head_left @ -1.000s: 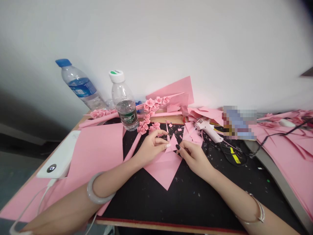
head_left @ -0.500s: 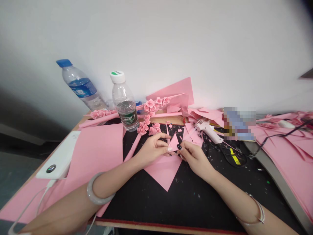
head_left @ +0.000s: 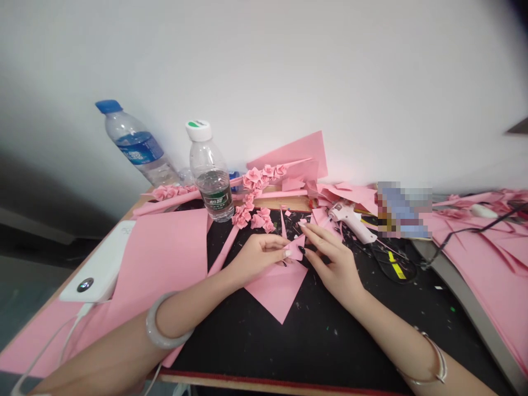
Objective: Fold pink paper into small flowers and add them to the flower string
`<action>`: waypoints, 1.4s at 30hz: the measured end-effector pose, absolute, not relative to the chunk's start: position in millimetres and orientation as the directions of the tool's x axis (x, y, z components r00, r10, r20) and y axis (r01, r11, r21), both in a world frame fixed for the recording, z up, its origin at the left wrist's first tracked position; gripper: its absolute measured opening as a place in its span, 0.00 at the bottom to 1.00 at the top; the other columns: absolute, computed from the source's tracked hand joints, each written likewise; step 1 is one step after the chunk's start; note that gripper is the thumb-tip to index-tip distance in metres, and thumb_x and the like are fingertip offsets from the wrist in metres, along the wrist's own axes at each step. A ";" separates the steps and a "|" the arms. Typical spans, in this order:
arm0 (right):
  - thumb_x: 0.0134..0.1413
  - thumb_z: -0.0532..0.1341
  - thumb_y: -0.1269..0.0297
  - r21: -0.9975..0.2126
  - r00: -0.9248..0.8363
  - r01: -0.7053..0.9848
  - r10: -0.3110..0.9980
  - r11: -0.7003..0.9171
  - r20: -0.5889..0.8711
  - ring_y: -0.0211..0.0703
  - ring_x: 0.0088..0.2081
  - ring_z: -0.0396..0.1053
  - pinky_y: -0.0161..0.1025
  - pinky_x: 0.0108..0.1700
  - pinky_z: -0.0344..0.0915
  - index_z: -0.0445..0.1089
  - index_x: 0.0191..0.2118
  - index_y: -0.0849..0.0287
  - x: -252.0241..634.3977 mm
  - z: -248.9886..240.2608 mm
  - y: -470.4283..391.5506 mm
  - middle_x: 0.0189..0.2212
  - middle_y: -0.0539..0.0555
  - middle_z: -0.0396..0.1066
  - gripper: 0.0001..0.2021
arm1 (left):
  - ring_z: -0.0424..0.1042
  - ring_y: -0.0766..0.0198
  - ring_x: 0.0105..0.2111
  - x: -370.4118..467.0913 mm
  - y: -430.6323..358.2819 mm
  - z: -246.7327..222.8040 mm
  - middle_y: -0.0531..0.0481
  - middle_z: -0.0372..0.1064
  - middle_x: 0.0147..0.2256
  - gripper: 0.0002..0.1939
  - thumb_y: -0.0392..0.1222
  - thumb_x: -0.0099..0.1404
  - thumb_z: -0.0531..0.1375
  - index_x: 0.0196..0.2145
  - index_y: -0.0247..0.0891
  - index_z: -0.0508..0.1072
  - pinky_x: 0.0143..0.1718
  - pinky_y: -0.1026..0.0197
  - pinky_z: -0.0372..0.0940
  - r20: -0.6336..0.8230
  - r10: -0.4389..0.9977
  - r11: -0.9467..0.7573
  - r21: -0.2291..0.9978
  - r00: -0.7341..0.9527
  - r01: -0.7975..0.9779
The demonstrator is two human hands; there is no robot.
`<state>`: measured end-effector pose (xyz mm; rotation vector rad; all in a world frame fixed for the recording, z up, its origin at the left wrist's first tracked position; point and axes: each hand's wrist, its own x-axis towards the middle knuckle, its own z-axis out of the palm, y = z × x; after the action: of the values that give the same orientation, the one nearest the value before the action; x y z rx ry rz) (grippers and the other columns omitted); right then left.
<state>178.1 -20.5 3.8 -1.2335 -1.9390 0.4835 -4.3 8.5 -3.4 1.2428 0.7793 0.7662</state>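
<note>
A small folded piece of pink paper (head_left: 295,248) is held up between my two hands. My left hand (head_left: 259,257) pinches its left side between thumb and fingers. On the other side, my right hand (head_left: 333,259) has its thumb and fingertips at the paper's right edge and upper corner. Below them a larger pink sheet (head_left: 278,294) lies on the black mat (head_left: 317,352), one corner toward me. Just beyond my left hand are pink paper roses (head_left: 262,220), several of them along a rolled paper stem (head_left: 224,253).
A white-capped water bottle (head_left: 212,181) and a blue-capped bottle (head_left: 138,146) stand at the back left. A white power bank (head_left: 99,264) rests on pink sheets (head_left: 165,258). Right of centre lie a glue gun (head_left: 353,221), its cable, and paper scraps. More pink paper (head_left: 487,280) is stacked at right.
The fingers of my right hand have lifted and stretched to the paper's upper corner, and the small paper has turned and tilted. My left hand keeps its pinch with a slight shift.
</note>
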 end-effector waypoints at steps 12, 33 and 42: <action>0.53 0.55 0.73 -0.304 -0.342 0.733 0.716 0.608 0.608 0.50 0.50 0.61 0.51 0.50 0.60 0.61 0.54 0.52 181.1 2.6 -19.8 0.58 0.56 0.53 0.22 | 0.73 0.62 0.33 -4.3 5.9 0.4 0.44 0.71 0.32 0.12 0.44 0.55 0.60 0.32 0.32 0.66 0.36 0.58 0.66 -0.197 0.774 0.364 0.916 0.601 -0.168; 0.55 0.53 0.70 -0.292 -0.422 0.765 0.789 0.574 0.446 0.53 0.58 0.50 0.54 0.54 0.54 0.53 0.58 0.53 175.7 9.1 -21.2 0.62 0.56 0.40 0.24 | 0.74 0.60 0.32 -1.5 6.0 -2.7 0.43 0.72 0.34 0.15 0.45 0.55 0.60 0.36 0.31 0.69 0.35 0.59 0.68 -0.247 0.843 0.337 0.935 0.478 -0.111; 0.57 0.50 0.70 -0.365 -0.418 0.748 0.820 0.555 0.390 0.50 0.60 0.44 0.52 0.57 0.50 0.47 0.60 0.54 176.5 5.8 -20.8 0.62 0.56 0.38 0.25 | 0.74 0.60 0.33 -2.1 5.6 -4.5 0.44 0.72 0.33 0.13 0.44 0.56 0.60 0.35 0.32 0.68 0.36 0.59 0.68 -0.214 0.861 0.309 0.941 0.462 -0.140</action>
<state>176.5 -20.8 5.8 -1.2592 -2.2628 0.1811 -2.1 5.6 -4.5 1.0453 0.8474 0.7774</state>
